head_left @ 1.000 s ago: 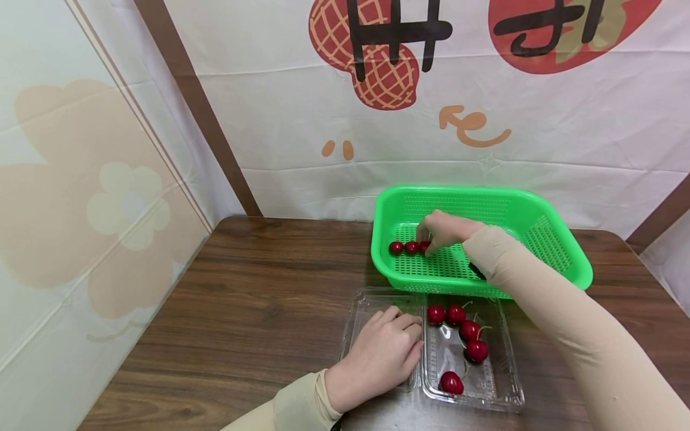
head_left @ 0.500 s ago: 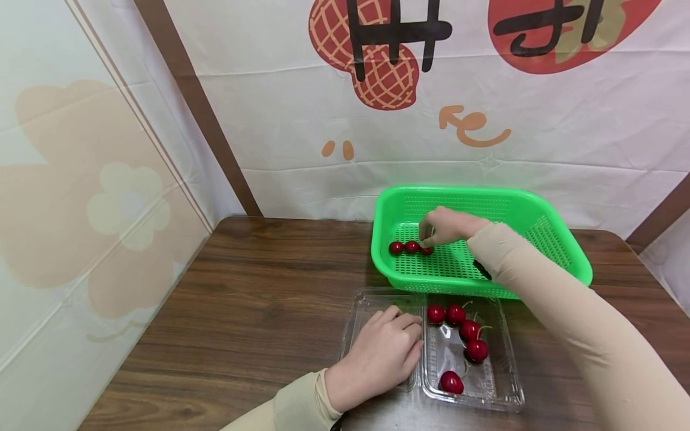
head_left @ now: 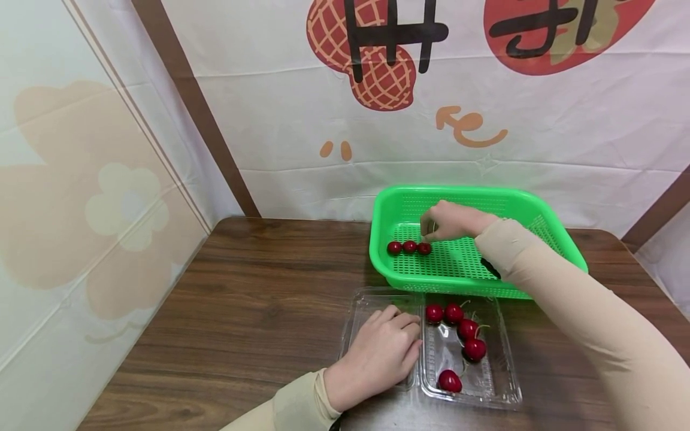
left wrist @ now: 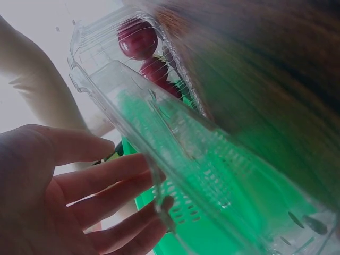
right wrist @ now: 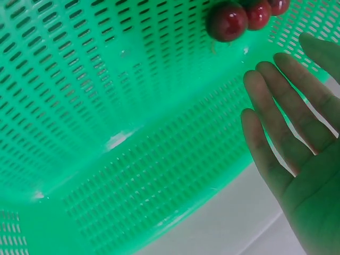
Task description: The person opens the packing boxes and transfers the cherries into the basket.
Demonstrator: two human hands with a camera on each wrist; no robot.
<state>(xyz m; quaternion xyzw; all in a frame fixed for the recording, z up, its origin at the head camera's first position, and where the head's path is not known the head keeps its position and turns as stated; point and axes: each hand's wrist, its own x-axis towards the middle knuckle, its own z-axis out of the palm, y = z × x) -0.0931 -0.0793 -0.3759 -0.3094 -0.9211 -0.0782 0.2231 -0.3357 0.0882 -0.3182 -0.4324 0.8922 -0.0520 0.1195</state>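
Observation:
In the head view, my right hand [head_left: 453, 219] hovers in the green plastic basket [head_left: 458, 284], just behind a row of 3 red cherries [head_left: 409, 246] on its left side. The right wrist view shows that hand's fingers extended and apart, with nothing in them, near the cherries [right wrist: 227, 21]. My left hand [head_left: 377, 353] rests on the left half of a clear hinged plastic box [head_left: 438, 359]; in the left wrist view its fingers [left wrist: 122, 175] touch the box's edge, thumb apart. Several stemmed cherries [head_left: 475, 349] lie in the box's right half.
The basket stands at the back of a brown wood-grain table [head_left: 259, 311], directly behind the box. A printed cloth backdrop [head_left: 302, 131] hangs behind the table, and another pale panel [head_left: 81, 197] borders it on the left.
My right hand has let go of the third cherry in the row and drawn up and slightly right from it. The left hand has stayed in place.

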